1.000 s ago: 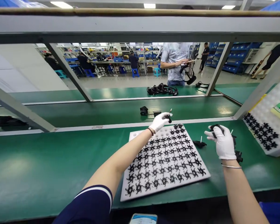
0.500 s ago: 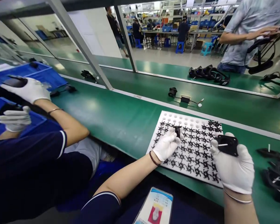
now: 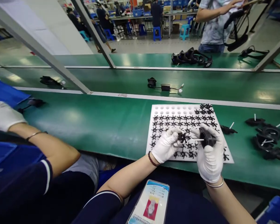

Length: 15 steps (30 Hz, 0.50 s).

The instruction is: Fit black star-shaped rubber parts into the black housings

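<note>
Head view: gloved hands meet over a white tray (image 3: 158, 109) of black impellers.

Left hand (image 3: 166, 146) pinches a small impeller (image 3: 182, 137); right hand (image 3: 208, 155) grips a black housing (image 3: 206, 137). Finished housings (image 3: 268, 140) crowd the right; a co-worker's arm (image 3: 46, 149) borders left; green bench (image 3: 102, 124) lies open between.

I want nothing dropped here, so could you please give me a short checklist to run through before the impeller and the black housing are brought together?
1. Left hand pinches one small black impeller: ok.
2. Right hand grips the black housing: ok.
3. The housing's white pin points toward the impeller: ok.
4. Impeller bore lined up with the pin: cannot tell.
5. White foam tray lies flat under both hands to catch a drop: ok.
6. Co-worker's arm at left stays apart from the hands: ok.
</note>
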Available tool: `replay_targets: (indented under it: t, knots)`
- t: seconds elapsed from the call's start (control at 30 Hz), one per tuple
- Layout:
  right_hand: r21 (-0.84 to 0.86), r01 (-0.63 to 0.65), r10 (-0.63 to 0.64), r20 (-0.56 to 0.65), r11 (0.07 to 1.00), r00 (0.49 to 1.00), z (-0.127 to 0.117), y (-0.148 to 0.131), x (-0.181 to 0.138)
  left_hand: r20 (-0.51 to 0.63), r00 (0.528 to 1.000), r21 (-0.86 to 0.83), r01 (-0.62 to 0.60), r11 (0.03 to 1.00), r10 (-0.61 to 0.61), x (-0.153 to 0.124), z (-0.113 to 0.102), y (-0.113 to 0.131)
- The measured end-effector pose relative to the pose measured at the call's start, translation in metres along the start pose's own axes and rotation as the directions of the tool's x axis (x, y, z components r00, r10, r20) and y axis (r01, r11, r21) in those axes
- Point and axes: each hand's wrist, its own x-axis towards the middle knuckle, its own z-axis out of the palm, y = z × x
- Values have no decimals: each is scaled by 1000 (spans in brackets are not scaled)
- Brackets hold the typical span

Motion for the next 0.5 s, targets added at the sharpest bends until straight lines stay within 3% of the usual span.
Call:
replay_targets:
  t: [0.1,0.23,0.37,0.5]
  knots:
    - [-68,70,-69,6,995,998,10,8,-5,-2,1000,90,-21,996,22,-3,-2,11]
    - [-199,144,-138,42,969,989,25,23,-7,-22,978,209,-197,958,206,-14,-10,24]
    - [-219,176,-159,95,960,983,40,33,-7,56,922,427,-370,825,384,-28,-25,33]
    - [-207,184,-159,129,961,979,51,36,-7,73,890,520,-419,744,450,-38,-34,41]
